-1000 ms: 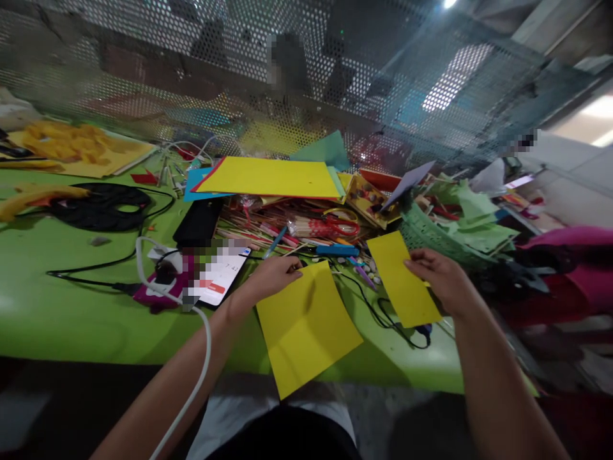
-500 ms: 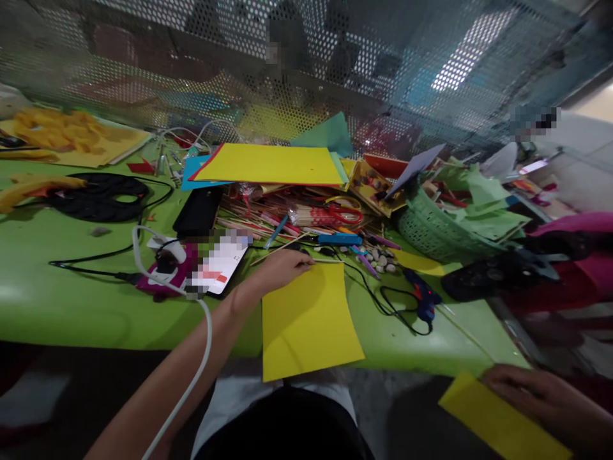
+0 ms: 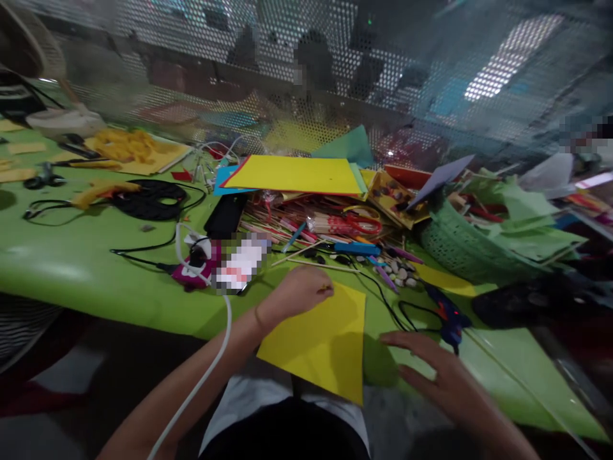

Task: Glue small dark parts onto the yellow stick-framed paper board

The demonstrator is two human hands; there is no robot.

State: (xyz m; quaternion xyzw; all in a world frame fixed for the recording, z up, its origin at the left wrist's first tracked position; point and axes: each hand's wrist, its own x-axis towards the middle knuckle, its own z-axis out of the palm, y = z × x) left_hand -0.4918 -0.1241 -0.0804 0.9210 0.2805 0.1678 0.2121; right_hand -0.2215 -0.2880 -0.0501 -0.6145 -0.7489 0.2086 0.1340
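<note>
A yellow sheet of paper [image 3: 335, 345] lies at the table's front edge and overhangs it, above my lap. My left hand [image 3: 306, 291] pinches it near its upper edge; the fingertips are partly hidden. To the right of the sheet, my right hand [image 3: 431, 370] is open, fingers apart and pointing at the sheet, with nothing in it. Just beyond that hand lies a blue glue gun [image 3: 447, 316] with a small red light and a black cord. Thin wooden sticks [image 3: 323, 264] rest behind my left hand.
A lit phone [image 3: 242, 265] and a purple power strip [image 3: 194, 271] lie to the left; a white cable crosses my left forearm. Behind are pebbles [image 3: 400, 271], red-handled scissors [image 3: 364, 222], stacked paper [image 3: 297, 174] and a green basket [image 3: 460, 246]. A perforated metal panel [image 3: 191, 83] stands behind.
My right hand has let go of the smaller yellow piece, now out of sight, and moved left toward the sheet. My left hand has come nearer, and the sheet has turned. The view has shifted left.
</note>
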